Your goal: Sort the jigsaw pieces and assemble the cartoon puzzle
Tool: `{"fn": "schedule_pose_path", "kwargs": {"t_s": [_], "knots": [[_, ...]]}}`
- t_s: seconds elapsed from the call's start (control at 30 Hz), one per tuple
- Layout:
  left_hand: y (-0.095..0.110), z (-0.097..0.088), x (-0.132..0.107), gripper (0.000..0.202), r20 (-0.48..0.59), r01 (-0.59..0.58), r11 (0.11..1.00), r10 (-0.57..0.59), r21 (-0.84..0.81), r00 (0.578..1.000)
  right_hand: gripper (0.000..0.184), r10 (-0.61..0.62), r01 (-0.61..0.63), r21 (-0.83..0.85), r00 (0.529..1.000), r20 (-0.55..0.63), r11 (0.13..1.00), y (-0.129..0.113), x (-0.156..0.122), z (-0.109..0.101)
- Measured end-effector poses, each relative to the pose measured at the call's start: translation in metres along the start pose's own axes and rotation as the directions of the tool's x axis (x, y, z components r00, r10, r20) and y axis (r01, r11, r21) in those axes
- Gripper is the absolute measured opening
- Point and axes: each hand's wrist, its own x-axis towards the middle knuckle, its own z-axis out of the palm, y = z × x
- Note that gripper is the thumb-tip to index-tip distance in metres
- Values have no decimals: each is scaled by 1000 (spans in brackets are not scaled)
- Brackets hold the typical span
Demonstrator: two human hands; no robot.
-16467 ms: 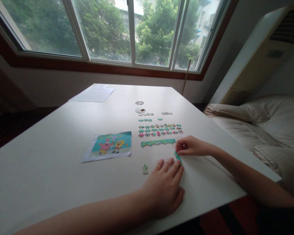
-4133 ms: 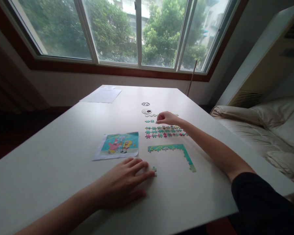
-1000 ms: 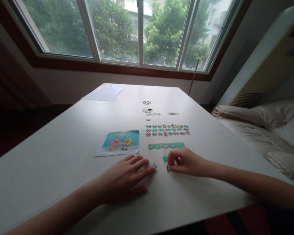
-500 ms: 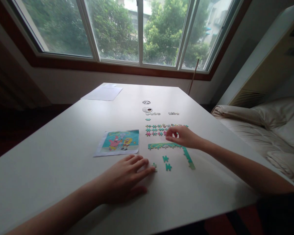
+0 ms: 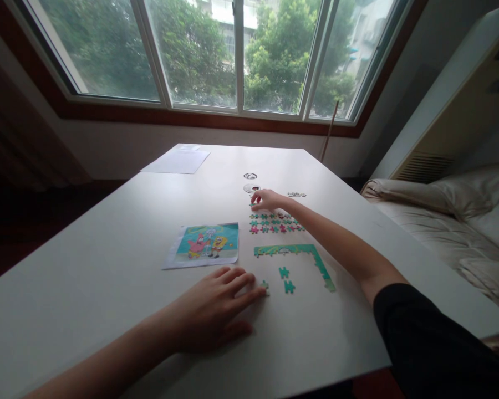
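Note:
My left hand (image 5: 222, 307) lies flat on the white table, fingers spread. Its index fingertip touches a green edge puzzle piece (image 5: 265, 287). Far forward, my right hand (image 5: 268, 199) has thumb and fingers closed about a small teal puzzle piece (image 5: 251, 205), partly covered by the fingertips. Under the right forearm, rows of loose puzzle pieces (image 5: 265, 229) are partly hidden. Nearer me is a joined green puzzle border (image 5: 283, 250), its top strip turning down the right side. Two teal puzzle pieces (image 5: 289, 286) lie inside that corner, one above the other.
A cartoon picture sheet (image 5: 208, 244) lies left of the pieces. Two round items (image 5: 250, 175) and a small row of pale pieces (image 5: 296, 194) are farther back. White paper (image 5: 177, 160) rests at the far left of the table (image 5: 87, 266). A padded sofa (image 5: 432, 221) stands at right.
My right hand has moved forward and left from the right part of the loose rows to the single teal piece. My left hand stays by the edge piece.

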Motion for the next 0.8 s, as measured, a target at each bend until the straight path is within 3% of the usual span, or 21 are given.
{"fn": "schedule_pose_path", "kwargs": {"t_s": [0.2,0.37,0.57,0.67,0.8], "knots": [[1,-2,0,50,33,20,1000,-20,-11,999,20,32,-36,20,986,161,999,-2,16,-4],[1,-2,-1,50,40,27,1000,-26,-15,999,19,-25,21,35,992,126,999,-7,0,-12],[2,0,0,50,25,21,1000,-21,-15,999,17,-229,215,150,970,81,965,-14,-77,-26],[2,3,0,50,29,23,1000,-23,-9,999,18,-231,191,291,967,109,938,-19,-126,-27],[2,4,2,50,22,23,1000,-22,-10,1000,21,-141,66,374,974,177,925,-21,-175,-17]]}}
